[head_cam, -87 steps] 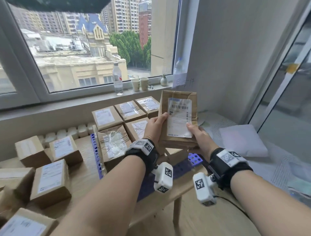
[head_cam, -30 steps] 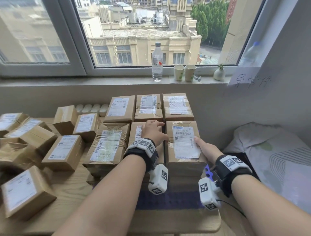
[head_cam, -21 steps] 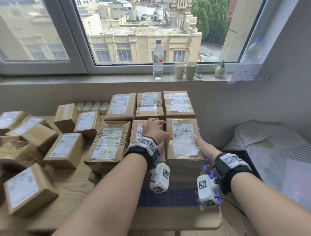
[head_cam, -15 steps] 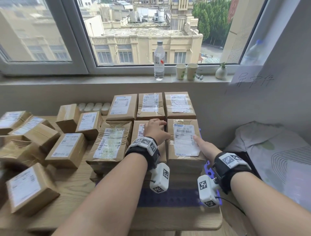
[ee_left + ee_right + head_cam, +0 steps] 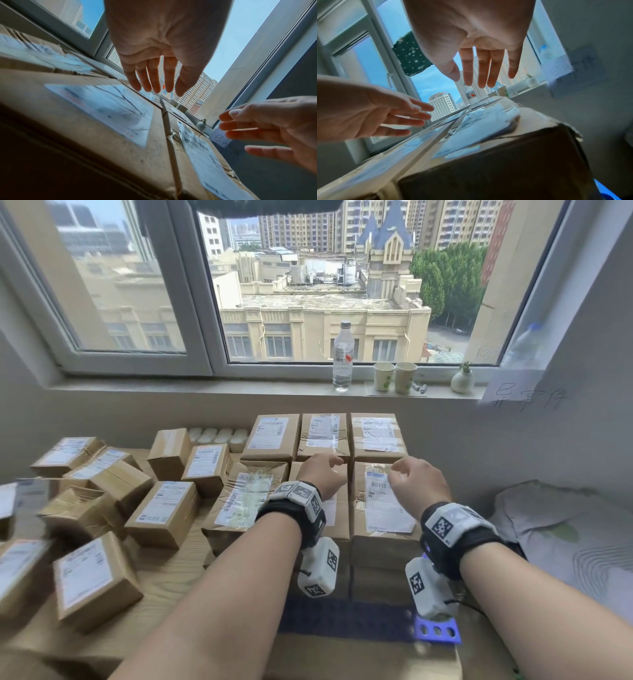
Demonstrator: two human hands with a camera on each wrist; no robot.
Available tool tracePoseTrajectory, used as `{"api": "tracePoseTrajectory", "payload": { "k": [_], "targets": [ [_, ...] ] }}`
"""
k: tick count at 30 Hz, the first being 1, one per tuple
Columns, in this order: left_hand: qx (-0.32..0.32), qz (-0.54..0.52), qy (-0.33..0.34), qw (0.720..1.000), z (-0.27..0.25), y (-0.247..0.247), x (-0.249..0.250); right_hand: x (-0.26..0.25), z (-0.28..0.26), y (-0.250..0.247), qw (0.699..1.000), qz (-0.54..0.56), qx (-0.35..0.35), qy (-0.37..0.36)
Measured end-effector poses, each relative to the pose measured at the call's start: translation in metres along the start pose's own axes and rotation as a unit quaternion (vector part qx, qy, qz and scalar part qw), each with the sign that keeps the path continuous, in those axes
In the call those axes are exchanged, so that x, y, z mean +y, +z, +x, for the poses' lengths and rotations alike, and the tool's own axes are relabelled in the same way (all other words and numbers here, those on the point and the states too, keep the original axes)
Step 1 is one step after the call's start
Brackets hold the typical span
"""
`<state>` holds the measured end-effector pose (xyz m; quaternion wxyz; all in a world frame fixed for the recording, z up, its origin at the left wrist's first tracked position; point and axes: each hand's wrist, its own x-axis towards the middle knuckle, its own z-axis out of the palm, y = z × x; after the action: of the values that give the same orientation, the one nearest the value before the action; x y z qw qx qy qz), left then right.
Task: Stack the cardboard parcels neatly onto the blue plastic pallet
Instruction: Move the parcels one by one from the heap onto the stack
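Note:
Brown cardboard parcels with white labels stand packed in rows on the blue pallet, whose near edge shows under my wrists. The front right parcel tops the right stack. My right hand hovers just above it, fingers relaxed, holding nothing. My left hand hangs the same way over the front middle parcel. In the left wrist view the left hand is clear of the parcel top. In the right wrist view the right hand is off the parcel.
Several loose parcels lie scattered on the wooden table to the left of the pallet. A water bottle, two paper cups and a small vase stand on the window sill. A pillow lies at the right.
Both hands have let go of the front right parcel, set down on the stack, and lifted off it. My head has tilted up, showing more window.

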<state>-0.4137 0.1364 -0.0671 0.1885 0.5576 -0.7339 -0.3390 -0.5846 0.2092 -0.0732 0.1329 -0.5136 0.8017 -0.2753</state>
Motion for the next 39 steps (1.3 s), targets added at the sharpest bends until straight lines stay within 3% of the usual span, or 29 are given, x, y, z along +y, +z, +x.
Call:
{"api": "tracePoseTrajectory", "payload": {
  "k": [20,39],
  "targets": [
    [0.099,-0.016,-0.106,0.989,-0.083,-0.077,-0.086,-0.106,-0.051,0.069,0.977,0.024,-0.112,-0.182],
    [0.141,-0.057,-0.164,0.975,-0.167,-0.219,-0.257,-0.271,-0.136,0.197,0.963,0.009,-0.171,-0.207]
  ]
}}
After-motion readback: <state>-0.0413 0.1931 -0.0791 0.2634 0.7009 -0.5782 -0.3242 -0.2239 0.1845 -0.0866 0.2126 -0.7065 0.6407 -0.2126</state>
